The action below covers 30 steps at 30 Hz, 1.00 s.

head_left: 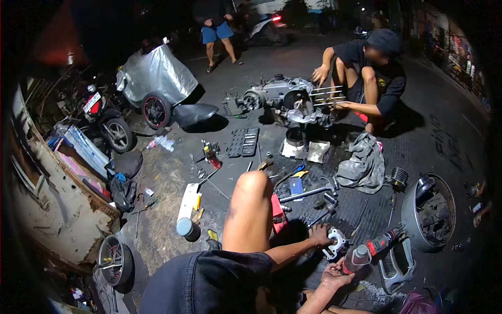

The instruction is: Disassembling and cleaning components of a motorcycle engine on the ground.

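Farthest left among the work gear, a round black basin (125,275) holds loose bits. Next come a jar with a blue-grey lid (184,226) and a dark socket tray (243,142) lying open on the ground. Beyond them the engine (282,91) stands opened, bare rods (327,94) jutting toward a crouching co-worker (389,73). Nearer, the person's left hand (318,235) touches the edge of a pale metal part (340,245), low on the right; I cannot tell how firmly it grips. The right hand (337,276) is wrapped around a clear bottle with a red label (360,256), just beside that part. Rightmost, a metal basin (410,206) carries dark pieces. Taking apart looks well along; the pale part is off the engine, and refitting, I judge, remains.
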{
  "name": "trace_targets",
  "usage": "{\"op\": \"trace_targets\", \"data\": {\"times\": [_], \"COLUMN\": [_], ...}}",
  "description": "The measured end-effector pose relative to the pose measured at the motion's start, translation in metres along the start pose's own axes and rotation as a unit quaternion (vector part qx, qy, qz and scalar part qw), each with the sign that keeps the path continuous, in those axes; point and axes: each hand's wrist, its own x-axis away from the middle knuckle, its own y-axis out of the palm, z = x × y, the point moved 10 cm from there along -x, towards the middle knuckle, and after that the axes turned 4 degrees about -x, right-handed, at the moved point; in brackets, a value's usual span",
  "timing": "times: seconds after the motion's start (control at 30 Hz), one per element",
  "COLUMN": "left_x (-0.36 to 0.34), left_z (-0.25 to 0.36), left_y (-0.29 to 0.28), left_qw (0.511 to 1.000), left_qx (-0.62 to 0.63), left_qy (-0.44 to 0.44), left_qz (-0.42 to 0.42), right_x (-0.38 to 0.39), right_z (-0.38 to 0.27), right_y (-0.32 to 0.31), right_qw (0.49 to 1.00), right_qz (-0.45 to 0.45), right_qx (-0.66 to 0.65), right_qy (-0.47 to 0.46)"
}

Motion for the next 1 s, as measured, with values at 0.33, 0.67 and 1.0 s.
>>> {"op": "trace_targets", "data": {"times": [0.33, 0.67, 1.0], "left_x": [-0.004, -0.013, -0.036], "left_z": [-0.011, -0.014, -0.029], "left_y": [0.017, 0.019, 0.071], "left_qw": [0.995, 0.999, 0.987], "left_qx": [-0.047, 0.01, 0.114], "left_qy": [-0.028, 0.003, 0.108], "left_qz": [-0.087, -0.048, -0.028], "right_x": [-0.016, 0.015, 0.033], "right_z": [0.001, 0.001, 0.005], "right_y": [-0.018, 0.004, 0.009], "right_qw": [1.0, 1.0, 0.998], "right_qz": [0.014, 0.021, 0.04], "right_qx": [-0.011, -0.007, 0.024], "right_qy": [0.009, 0.004, 0.033]}}
